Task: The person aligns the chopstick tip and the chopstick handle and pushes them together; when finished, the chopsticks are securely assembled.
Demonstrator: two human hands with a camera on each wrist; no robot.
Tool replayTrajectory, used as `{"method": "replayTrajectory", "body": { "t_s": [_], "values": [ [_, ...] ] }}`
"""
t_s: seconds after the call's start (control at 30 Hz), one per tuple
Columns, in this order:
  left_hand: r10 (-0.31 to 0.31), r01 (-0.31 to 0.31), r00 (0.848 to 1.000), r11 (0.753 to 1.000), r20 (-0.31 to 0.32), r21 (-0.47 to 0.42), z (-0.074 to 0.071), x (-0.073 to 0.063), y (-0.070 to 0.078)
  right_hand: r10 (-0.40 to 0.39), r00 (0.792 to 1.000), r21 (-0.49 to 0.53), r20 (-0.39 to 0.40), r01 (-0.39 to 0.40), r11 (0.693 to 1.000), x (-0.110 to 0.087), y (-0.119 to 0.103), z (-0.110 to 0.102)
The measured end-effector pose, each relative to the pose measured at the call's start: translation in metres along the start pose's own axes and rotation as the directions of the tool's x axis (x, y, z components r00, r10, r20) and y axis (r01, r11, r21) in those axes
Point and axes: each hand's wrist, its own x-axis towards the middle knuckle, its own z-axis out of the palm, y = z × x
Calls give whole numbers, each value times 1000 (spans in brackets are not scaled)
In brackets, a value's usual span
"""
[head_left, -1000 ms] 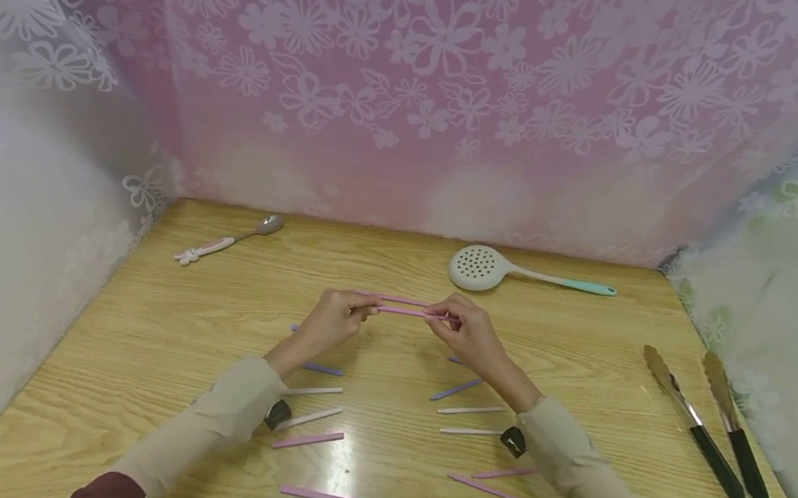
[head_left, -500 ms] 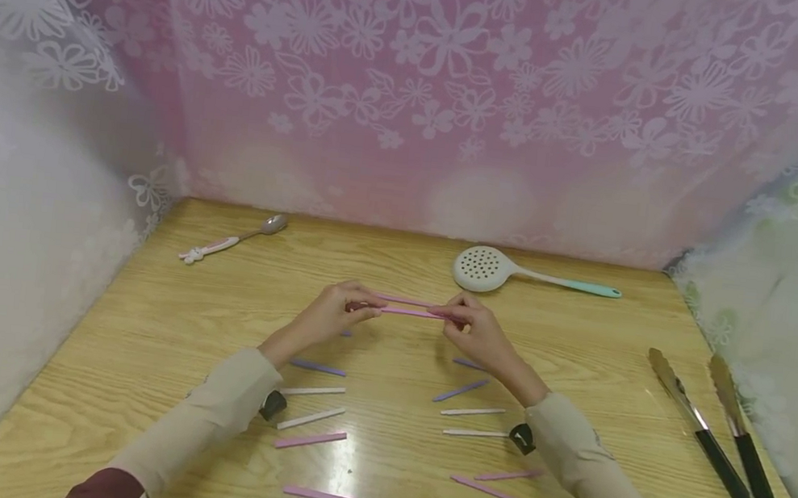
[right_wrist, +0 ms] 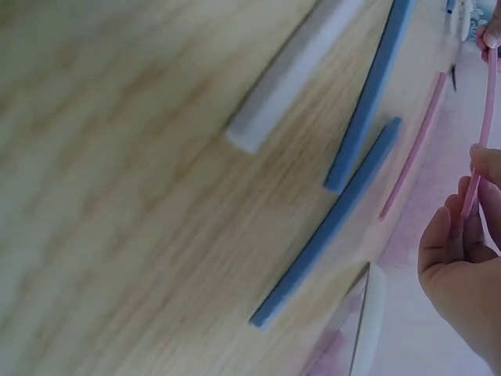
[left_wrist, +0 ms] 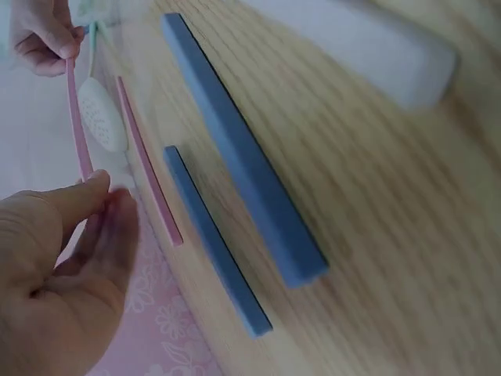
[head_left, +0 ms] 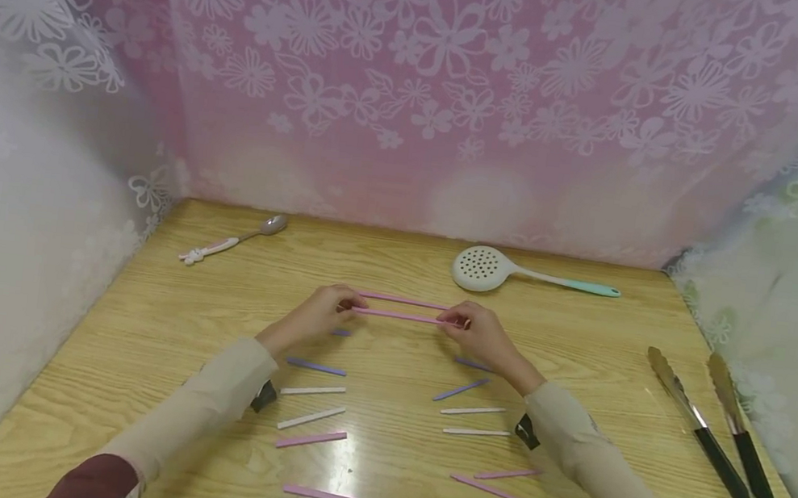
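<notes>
A thin, straight pink stick (head_left: pixel 399 316) spans the gap between my two hands, raised above the table. Its left end is pinched between the thumb and fingers of my left hand (head_left: pixel 321 311). Near the other end my right hand (head_left: pixel 481 336) grips it with thumb and fingertips, which hide that tip. The left wrist view shows the held stick (left_wrist: pixel 78 129) running from one hand to the other. Just behind it, a second long pink stick (head_left: pixel 404 301) lies on the wooden table. Short blue sticks (left_wrist: pixel 250 157) lie below my hands.
Shorter blue, white (head_left: pixel 313 391) and pink sticks (head_left: pixel 320 495) lie in two columns nearer the body. A perforated skimmer (head_left: pixel 480 269) and a rabbit-handled spoon (head_left: pixel 224 244) rest at the back. Black-handled tongs (head_left: pixel 721 445) lie at the right edge. Floral cloth (head_left: pixel 420 121) surrounds the table.
My left hand has shifted outward to the left, so the hands stand farther apart and more of the held pink stick shows. The sticks on the table have stayed put.
</notes>
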Motion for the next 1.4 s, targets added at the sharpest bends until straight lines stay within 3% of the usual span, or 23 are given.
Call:
{"method": "replayTrajectory", "body": {
  "t_s": [0.17, 0.33, 0.47, 0.8, 0.9, 1.13, 1.4],
  "values": [
    [-12, 14, 1000, 998, -24, 65, -4, 8, -5, 45, 998, -22, 53, -44, 999, 9, 3, 2],
    [-87, 89, 995, 994, -44, 63, -5, 16, -9, 73, 994, -47, 87, -69, 997, 18, 6, 6],
    [-129, 131, 991, 989, -42, 62, -4, 17, -11, 109, 990, -77, 92, -102, 992, 21, 9, 10],
    [-144, 146, 989, 986, -31, 75, 2, 20, -11, 160, 984, -113, 84, -150, 982, 19, 13, 8],
    [-174, 176, 984, 982, -35, 66, 3, 21, -12, 173, 981, -131, 81, -162, 978, 19, 14, 9],
    [-235, 236, 968, 972, -82, -1, 6, 21, -15, 152, 986, -129, 65, -143, 981, 20, 16, 10],
    [-223, 224, 970, 974, -99, 5, 5, 22, -14, 146, 987, -127, 66, -137, 982, 20, 18, 11]
  ]
}}
